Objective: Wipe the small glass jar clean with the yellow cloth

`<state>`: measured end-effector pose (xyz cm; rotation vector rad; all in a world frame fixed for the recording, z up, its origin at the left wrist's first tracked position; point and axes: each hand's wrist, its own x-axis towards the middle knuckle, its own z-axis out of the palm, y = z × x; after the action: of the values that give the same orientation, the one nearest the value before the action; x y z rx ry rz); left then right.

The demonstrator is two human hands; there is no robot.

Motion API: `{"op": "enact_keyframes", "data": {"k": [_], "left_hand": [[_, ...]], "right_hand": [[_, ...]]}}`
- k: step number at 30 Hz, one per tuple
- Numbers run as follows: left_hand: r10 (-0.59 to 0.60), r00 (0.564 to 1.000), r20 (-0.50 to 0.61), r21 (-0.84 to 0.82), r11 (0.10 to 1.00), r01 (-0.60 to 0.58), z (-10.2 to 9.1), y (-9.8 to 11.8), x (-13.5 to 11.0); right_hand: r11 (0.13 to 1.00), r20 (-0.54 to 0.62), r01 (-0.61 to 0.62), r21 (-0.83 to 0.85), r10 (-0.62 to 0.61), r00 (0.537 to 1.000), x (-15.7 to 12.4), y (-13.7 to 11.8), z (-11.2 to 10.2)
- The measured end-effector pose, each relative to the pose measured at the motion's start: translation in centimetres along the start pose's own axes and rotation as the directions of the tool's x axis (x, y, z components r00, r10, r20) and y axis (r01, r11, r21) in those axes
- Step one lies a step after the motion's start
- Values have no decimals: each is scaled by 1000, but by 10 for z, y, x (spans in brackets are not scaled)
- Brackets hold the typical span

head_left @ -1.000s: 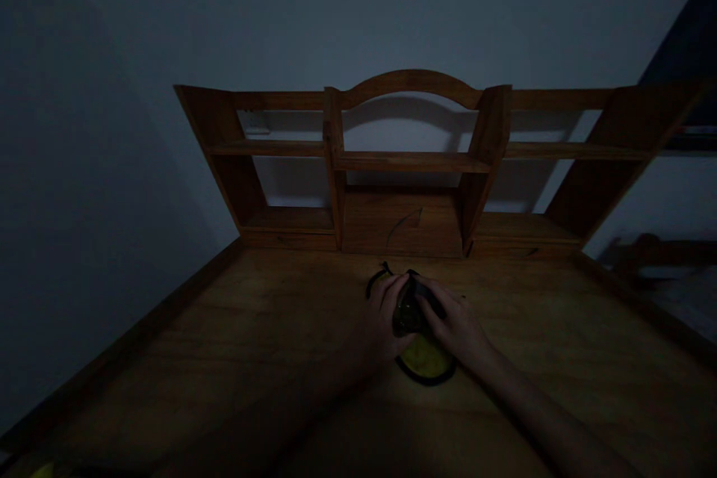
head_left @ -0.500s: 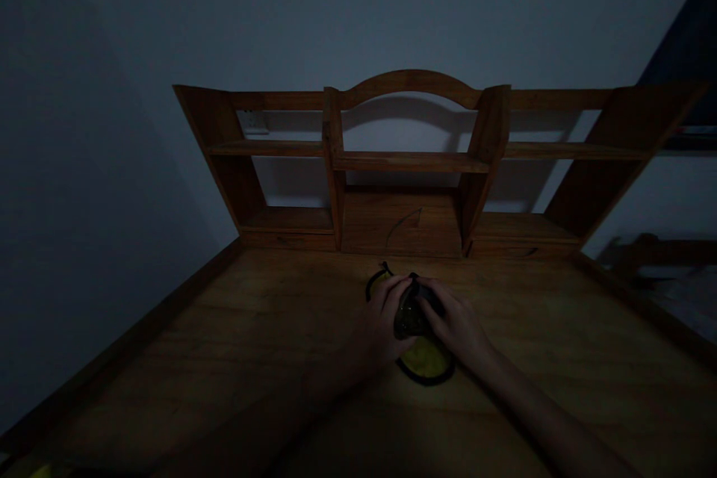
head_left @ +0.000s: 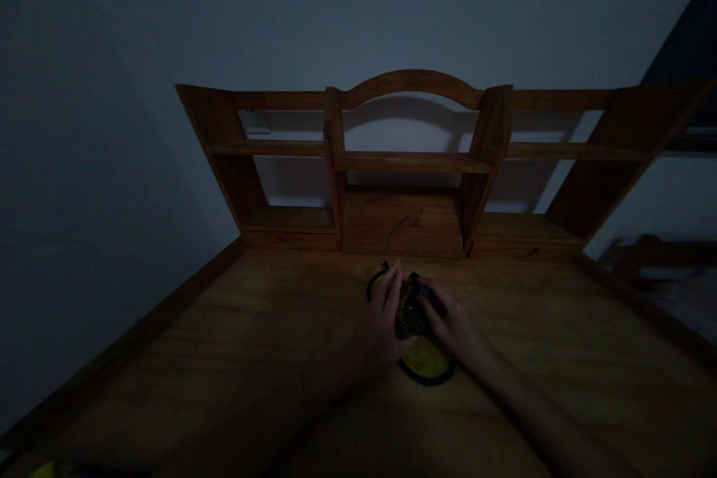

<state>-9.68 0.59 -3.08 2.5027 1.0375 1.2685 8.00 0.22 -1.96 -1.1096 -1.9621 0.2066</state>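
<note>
In the dim light, a dark, glossy object (head_left: 411,317) with small bright glints lies on a yellow, black-edged fabric piece (head_left: 429,358), perhaps an opened case. Its exact kind cannot be made out. My left hand (head_left: 384,314) cups its left side, thumb at the near end, fingers straight and pointing away from me. On the other side, my right hand (head_left: 451,314) grips a dark, smooth part (head_left: 432,299) at the upper right between thumb and fingers. Whether that part is separate from the glossy object is unclear. The palms hide much of both.
The wooden desk (head_left: 269,328) has raised side edges. Along its back stands a wooden shelf unit (head_left: 411,160) with compartments and small drawers, against a pale wall (head_left: 358,7). A thin dark cord-like line (head_left: 400,222) shows in the middle compartment. Something yellow (head_left: 42,470) peeks in at the bottom left.
The fingers of my left hand have straightened and lifted away from the top of the dark object. My right hand keeps nearly the same grip and place.
</note>
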Motion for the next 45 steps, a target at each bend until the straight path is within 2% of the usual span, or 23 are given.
{"op": "enact_keyframes", "data": {"k": [7, 15, 45], "left_hand": [[-15, 1000, 2, -39, 999, 15, 1, -1, -2], [-24, 1000, -2, 2, 1000, 24, 0, 0, -1], [-10, 1000, -14, -9, 1000, 10, -3, 1, 0]], "right_hand": [[1000, -3, -10, -3, 10, 1000, 0, 0, 0], [1000, -9, -2, 6, 3, 1000, 0, 0, -1], [1000, -10, -17, 5, 17, 1000, 0, 0, 0]]}}
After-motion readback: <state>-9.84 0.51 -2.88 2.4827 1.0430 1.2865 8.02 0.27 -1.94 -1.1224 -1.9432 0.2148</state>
